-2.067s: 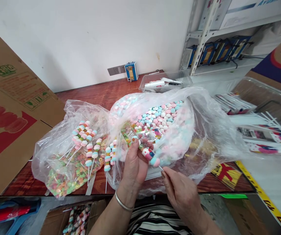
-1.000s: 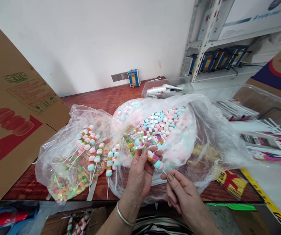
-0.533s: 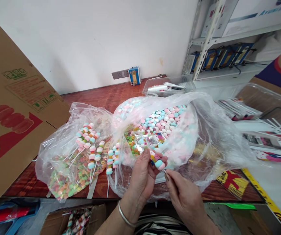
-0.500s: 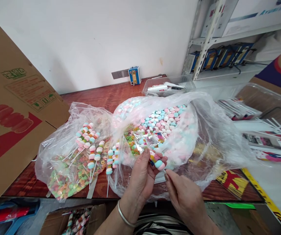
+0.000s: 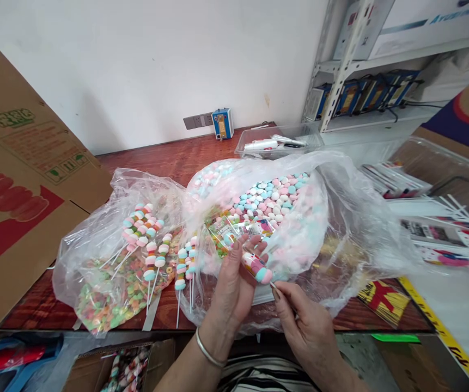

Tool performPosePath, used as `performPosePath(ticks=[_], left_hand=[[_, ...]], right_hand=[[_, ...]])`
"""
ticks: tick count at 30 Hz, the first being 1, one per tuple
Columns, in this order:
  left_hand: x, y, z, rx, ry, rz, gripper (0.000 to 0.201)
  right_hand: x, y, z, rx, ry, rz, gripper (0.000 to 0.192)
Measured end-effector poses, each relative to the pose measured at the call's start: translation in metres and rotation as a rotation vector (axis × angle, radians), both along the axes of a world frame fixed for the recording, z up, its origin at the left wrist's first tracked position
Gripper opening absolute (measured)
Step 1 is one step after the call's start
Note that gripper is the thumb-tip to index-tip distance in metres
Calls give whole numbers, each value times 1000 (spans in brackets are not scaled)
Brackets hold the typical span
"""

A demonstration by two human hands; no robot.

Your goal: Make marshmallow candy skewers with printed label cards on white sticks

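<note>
At the table's front edge, left hand (image 5: 230, 288) grips a pastel candy-stacked white stick (image 5: 255, 268); right hand (image 5: 303, 326) fingers pinch its lower-right tip.

I'm seeing both hands boxed in at the near table edge: big candy bag (image 5: 299, 218) w/ its loose plastic is crowding straight ahead & right, ring-candy bag (image 5: 115, 261) w/ finished skewers (image 5: 148, 245) is blocking left. Cardboard box (image 5: 22, 190) is walling off far left. Bare tabletop (image 5: 169, 158) behind the bags is lying open; clear tray (image 5: 279, 142) is sitting back right.
</note>
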State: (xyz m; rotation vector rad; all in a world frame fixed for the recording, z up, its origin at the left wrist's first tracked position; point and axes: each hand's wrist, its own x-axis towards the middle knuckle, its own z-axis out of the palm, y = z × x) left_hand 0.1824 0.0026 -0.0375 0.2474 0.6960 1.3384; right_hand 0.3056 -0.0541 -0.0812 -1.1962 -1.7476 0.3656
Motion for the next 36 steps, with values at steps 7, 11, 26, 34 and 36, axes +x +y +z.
performPosePath(ticks=[7, 11, 26, 34, 36], left_hand=[[13, 0, 6, 22, -49, 40, 27], [25, -11, 1, 0, -52, 39, 29], [32, -21, -13, -43, -20, -56, 28], [9, -20, -13, 110, 457, -124, 25], [2, -20, -15, 169, 650, -85, 24]], right_hand=[[-8, 2, -4, 137, -176, -73, 16], [-10, 6, -2, 116, -185, -80, 21], [-8, 8, -2, -24, -139, -57, 28], [-4, 13, -7, 0, -104, -84, 23], [-6, 13, -8, -31, -69, -75, 23]])
